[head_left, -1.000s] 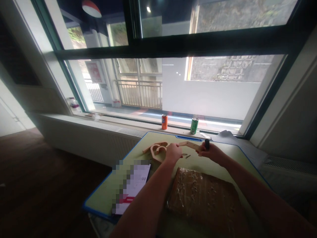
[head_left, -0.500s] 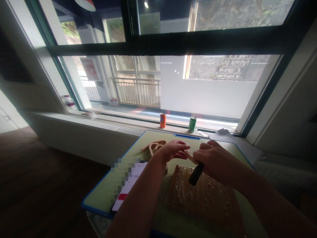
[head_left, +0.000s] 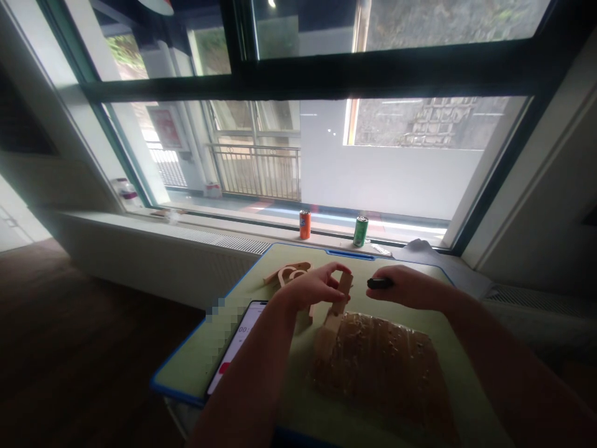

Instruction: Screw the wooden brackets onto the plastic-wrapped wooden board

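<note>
My left hand (head_left: 324,287) pinches a flat, light wooden strip (head_left: 344,287) between thumb and fingers. The strip stands tilted, its lower end over the left edge of a brown slab (head_left: 387,373) wrapped in clear film. To the right, my right hand (head_left: 410,287) is closed around a black-handled tool (head_left: 380,283); the tool's working end cannot be made out. A gap separates this tool from the strip. Curved wooden pieces (head_left: 293,272) lie behind my left wrist, partly covered by it.
A phone (head_left: 242,336) lies on the green table (head_left: 186,364) by my left forearm, which hides part of it. An orange can (head_left: 305,225) and a green can (head_left: 360,231) stand on the windowsill. Grey cloth-like material (head_left: 422,250) lies beyond the table's far right.
My right hand has drawn the black-handled tool away from the wooden strip and turned it. In my left hand the strip now stands more upright.
</note>
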Available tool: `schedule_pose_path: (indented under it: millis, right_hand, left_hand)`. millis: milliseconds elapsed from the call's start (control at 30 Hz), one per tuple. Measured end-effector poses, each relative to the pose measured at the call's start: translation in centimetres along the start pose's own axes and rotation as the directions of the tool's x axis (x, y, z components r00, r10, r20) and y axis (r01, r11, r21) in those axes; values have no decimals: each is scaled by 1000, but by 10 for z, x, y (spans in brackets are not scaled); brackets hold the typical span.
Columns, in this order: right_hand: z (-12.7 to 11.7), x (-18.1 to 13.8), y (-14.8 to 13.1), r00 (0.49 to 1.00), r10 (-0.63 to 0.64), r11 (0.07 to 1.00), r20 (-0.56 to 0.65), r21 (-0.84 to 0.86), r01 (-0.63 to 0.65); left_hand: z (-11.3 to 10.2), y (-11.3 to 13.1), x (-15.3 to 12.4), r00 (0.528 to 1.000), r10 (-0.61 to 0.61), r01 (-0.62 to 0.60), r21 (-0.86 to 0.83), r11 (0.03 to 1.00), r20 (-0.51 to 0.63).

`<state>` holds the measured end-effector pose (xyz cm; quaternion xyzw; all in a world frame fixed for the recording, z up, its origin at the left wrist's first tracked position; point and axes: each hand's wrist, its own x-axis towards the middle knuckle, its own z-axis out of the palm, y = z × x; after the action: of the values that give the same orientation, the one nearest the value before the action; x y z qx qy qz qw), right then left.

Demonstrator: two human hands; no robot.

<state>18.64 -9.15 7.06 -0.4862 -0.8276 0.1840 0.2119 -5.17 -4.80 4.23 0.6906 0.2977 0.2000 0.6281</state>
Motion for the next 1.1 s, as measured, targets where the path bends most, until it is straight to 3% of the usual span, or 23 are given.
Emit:
schedule_pose_path:
  millis: [67, 200, 333, 433, 600, 800, 900, 1100]
  right_hand:
    - [16, 10, 22, 1000, 12, 999, -28, 48, -11]
    - [57, 28, 49, 980, 46, 988, -196, 155, -16]
    - [80, 35, 58, 998, -34, 957, -52, 286, 48]
    - [80, 36, 57, 992, -124, 960, 35, 258, 110]
    - [80, 35, 61, 981, -173, 985, 87, 2, 174]
    - [79, 35, 76, 995, -75, 986, 67, -141, 84]
    - [75, 34, 80, 999, -8, 972, 53, -234, 20]
    - [69, 34, 79, 997, 65, 934, 51, -354, -43]
  left_hand:
    - [4, -4, -4, 998, 34, -33, 9, 999, -50]
    - [9, -16, -7, 987, 79, -77, 19, 997, -139]
    - [11, -23, -5, 994, 68, -76, -82, 994, -87]
    - [12, -22, -4, 998, 27, -34, -126, 991, -61]
    - [14, -18, -7, 998, -15, 6, -152, 988, -60]
    - [11, -18, -5, 988, -34, 21, -86, 996, -148]
    - [8, -19, -4, 974, -73, 43, -139, 989, -215]
    - [12, -20, -12, 938, -32, -40, -198, 979, -345]
